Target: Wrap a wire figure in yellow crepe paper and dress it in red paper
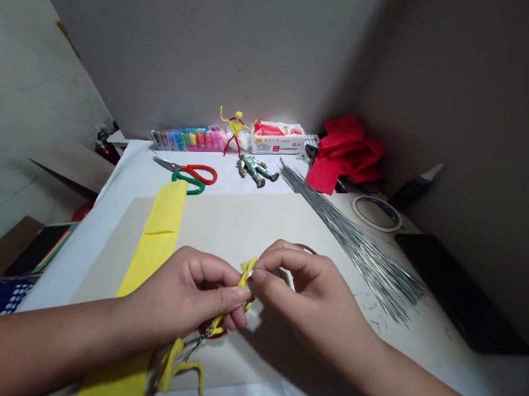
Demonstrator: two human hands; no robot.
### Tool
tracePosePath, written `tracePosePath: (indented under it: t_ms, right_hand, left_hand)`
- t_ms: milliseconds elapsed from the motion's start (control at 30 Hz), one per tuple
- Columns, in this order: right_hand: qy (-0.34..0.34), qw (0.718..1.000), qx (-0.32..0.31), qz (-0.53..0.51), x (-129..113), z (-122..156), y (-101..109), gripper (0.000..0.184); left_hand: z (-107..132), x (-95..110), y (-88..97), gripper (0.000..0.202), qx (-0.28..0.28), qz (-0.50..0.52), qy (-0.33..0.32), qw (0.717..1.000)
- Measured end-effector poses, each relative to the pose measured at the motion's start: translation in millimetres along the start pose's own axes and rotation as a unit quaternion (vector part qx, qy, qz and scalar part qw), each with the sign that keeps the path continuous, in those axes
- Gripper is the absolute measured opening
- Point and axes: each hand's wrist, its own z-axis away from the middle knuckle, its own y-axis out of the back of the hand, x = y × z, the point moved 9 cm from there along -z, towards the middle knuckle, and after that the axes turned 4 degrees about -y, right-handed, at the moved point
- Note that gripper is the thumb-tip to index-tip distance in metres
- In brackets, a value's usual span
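My left hand (191,287) is closed, pinching a small wire figure (215,328) between thumb and fingers. The figure is partly wrapped in yellow crepe paper with a bit of red, and its yellow-tipped wire limbs hang below my hand. A yellow crepe strip (248,265) sticks up above my left thumb. My right hand (314,294) pinches the edge of this strip between thumb and index finger. Much of the figure is hidden behind my left fingers. Under my left forearm lies a long folded length of yellow crepe paper (150,257).
Behind lie red-and-green-handled scissors (190,175), a silvery toy figure (256,169), a standing yellow-and-red wire figure (236,127), colored clay packs (193,139) and a tissue pack (278,138). To the right are wires (353,240), red crepe paper (347,154), a tape roll (374,224) and a black slab (461,295).
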Motion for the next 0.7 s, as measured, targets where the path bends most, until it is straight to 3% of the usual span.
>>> tracePosePath:
  t_ms: [367, 567, 633, 700]
  right_hand:
    - [0.011, 1.000, -0.008, 0.024, 9.2, -7.1, -0.8, 0.016]
    - [0.027, 0.992, 0.060, 0.108, 11.2, -9.5, 16.5, 0.011]
    - [0.037, 0.998, 0.031, 0.046, 9.6, -8.3, 14.7, 0.021]
    - [0.046, 0.997, -0.048, -0.037, 6.0, -6.0, 3.6, 0.036]
  left_hand:
    - [-0.5, -7.0, -3.3, 0.022, -0.039, 0.055, 0.012, 0.998]
    - [-1.0, -6.8, -12.1, 0.018, -0.101, 0.150, 0.029, 0.983]
    - [0.3, -6.8, -14.3, 0.017, -0.118, 0.172, 0.029, 0.978]
    - [1.2, -6.1, -15.3, 0.017, -0.127, 0.186, 0.024, 0.974]
